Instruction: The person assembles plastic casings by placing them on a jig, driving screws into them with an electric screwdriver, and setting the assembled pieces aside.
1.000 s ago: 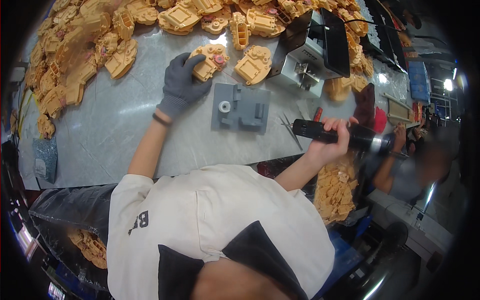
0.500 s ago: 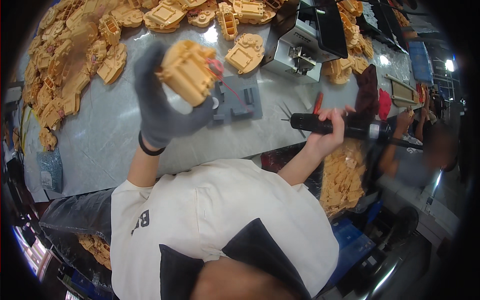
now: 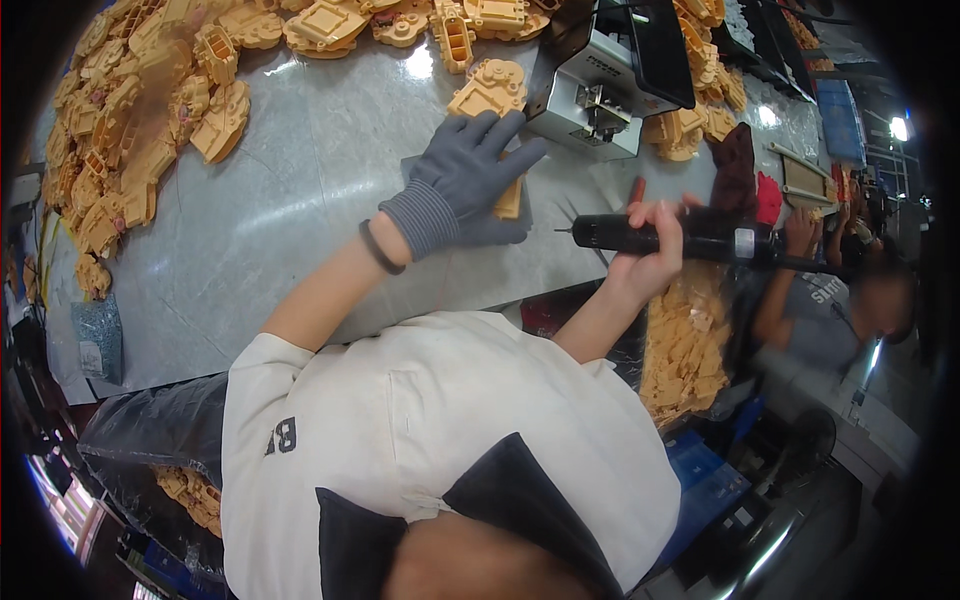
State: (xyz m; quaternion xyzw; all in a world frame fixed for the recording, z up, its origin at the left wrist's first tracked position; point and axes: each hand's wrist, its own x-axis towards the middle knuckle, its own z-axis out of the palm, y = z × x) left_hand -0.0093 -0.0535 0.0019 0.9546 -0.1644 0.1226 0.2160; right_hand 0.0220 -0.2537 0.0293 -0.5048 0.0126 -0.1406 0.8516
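Down low, the person's white shirt (image 3: pixel 430 390) with its dark collar fills the bottom centre of the frame, and a carton of yellow parts (image 3: pixel 685 355) sits under the table edge at the lower right. Above the shirt, right of centre, the bare right hand (image 3: pixel 655 245) is wrapped round a black power screwdriver (image 3: pixel 605 234), which lies nearly level with its thin bit pointing left. In the middle of the frame the left hand (image 3: pixel 465 180), in a gray knitted glove, rests with fingers spread wide over a yellow housing (image 3: pixel 509 200) (only a strip of it shows between the fingers, so I cannot tell whether they grip it). That housing sits at the gray fixture (image 3: pixel 527 208), mostly hidden by the glove, on the metal table (image 3: pixel 300 200). A red-handled tool (image 3: pixel 637 189) lies just beyond the right hand. Farther up, a second yellow housing (image 3: pixel 490 86) lies at the fingertips of the glove, left of a silver and black machine (image 3: pixel 600 70). A heap of yellow housings (image 3: pixel 130 120) covers the upper left, and at the far right a co-worker (image 3: pixel 820 310) sits in a gray shirt.
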